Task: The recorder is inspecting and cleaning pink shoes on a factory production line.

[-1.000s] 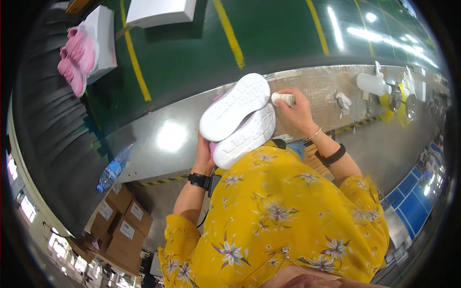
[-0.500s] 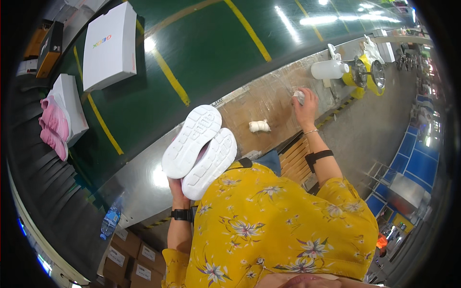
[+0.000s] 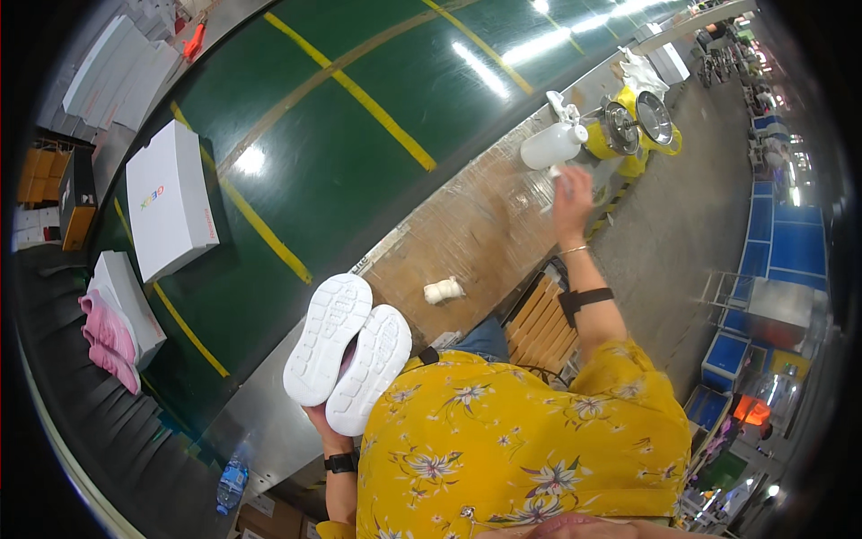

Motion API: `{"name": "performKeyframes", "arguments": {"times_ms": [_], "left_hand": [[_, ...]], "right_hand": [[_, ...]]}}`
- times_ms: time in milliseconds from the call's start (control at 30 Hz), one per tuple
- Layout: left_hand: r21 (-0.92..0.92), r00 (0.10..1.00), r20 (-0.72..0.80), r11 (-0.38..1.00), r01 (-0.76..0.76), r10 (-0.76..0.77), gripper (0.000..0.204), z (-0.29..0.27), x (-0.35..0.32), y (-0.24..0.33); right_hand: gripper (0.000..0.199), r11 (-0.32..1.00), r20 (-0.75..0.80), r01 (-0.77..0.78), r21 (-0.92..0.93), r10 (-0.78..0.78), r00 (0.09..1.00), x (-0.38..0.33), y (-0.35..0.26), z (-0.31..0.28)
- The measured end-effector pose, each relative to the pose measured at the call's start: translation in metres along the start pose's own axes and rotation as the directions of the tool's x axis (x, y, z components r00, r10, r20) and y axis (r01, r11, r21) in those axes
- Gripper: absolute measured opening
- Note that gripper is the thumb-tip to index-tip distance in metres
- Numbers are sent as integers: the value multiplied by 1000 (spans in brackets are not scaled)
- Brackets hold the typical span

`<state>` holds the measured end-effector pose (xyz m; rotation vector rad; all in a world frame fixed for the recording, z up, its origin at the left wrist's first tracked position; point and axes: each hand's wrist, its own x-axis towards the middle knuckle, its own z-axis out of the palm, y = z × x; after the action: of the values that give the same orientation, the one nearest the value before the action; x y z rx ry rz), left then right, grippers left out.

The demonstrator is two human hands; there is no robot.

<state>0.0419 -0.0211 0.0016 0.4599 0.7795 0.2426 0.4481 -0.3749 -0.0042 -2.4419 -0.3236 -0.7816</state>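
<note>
My left hand [image 3: 329,429] grips a pair of shoes from below by one end. Both white soles [image 3: 329,337] face up, with a little pink showing between them; most of the fingers are hidden behind the shoes. My right hand [image 3: 571,205] is slightly blurred, its fingers bent around a small white cloth wad [image 3: 558,171]. It is just in front of a white plastic bottle [image 3: 553,145]; I cannot tell whether they touch. A second white cloth roll [image 3: 443,290] lies on the brown covered bench [image 3: 467,238] between my hands.
A green conveyor belt [image 3: 350,162] with yellow lines runs beyond the bench. It carries a white shoebox [image 3: 171,202]. Pink shoes [image 3: 109,337] lean by another box at the left. Metal dishes [image 3: 654,118] with yellow wrapping stand past the bottle. A water bottle [image 3: 233,481] is low left.
My right hand has moved away from me toward the white bottle with the cloth wad. The whole view has shifted. My left hand still holds the shoes, soles up.
</note>
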Motion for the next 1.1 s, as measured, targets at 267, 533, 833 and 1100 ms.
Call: {"name": "performKeyframes", "arguments": {"times_ms": [267, 533, 833, 1100], "left_hand": [[27, 998, -57, 1000, -16, 18, 73, -6, -4, -3], [-69, 995, -99, 998, 16, -22, 69, -40, -16, -3], [-166, 992, -104, 985, 51, -69, 72, -15, -4, 2], [-141, 995, -66, 988, 68, -78, 73, -19, -9, 1]], "right_hand": [[17, 998, -5, 58, -39, -59, 998, 87, 29, -20], [25, 953, 80, 262, -150, -252, 964, 76, 49, -5], [41, 982, 52, -31, -186, 42, 998, 63, 79, 17], [47, 906, -145, -357, 226, 394, 908, 81, 47, -1]]}}
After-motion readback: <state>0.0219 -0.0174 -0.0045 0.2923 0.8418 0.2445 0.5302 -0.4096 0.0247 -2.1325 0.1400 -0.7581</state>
